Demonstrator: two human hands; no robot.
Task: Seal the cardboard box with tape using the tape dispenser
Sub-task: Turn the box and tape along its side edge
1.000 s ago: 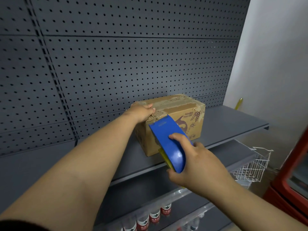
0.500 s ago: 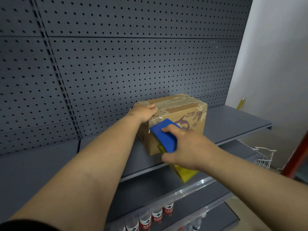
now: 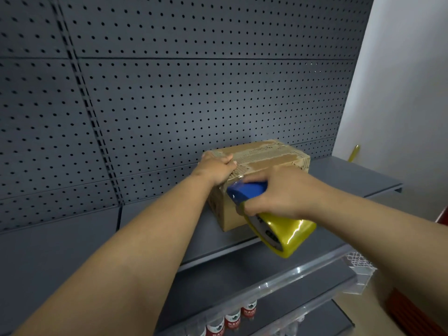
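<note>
A brown cardboard box (image 3: 264, 156) with worn tape strips on its lid stands on a grey shelf (image 3: 344, 175) against the pegboard. My left hand (image 3: 215, 168) presses on the box's near left top corner. My right hand (image 3: 281, 192) grips a blue tape dispenser (image 3: 247, 190) carrying a yellow tape roll (image 3: 283, 231). The dispenser's blue end sits against the box's near face just below the top edge. The roll hangs out below my right hand, off the shelf's front edge. Much of the box's front is hidden behind my hand and the dispenser.
A dark perforated back panel (image 3: 194, 93) rises behind the shelf. On a lower shelf stand bottles with red labels (image 3: 232, 321) behind a clear rail. A white wire basket (image 3: 361, 265) hangs at the lower right, and a white wall (image 3: 400, 93) is on the right.
My right hand has carried the dispenser up and forward onto the box's near upper edge and tilted it, so the yellow roll now shows below. My left hand stays on the corner.
</note>
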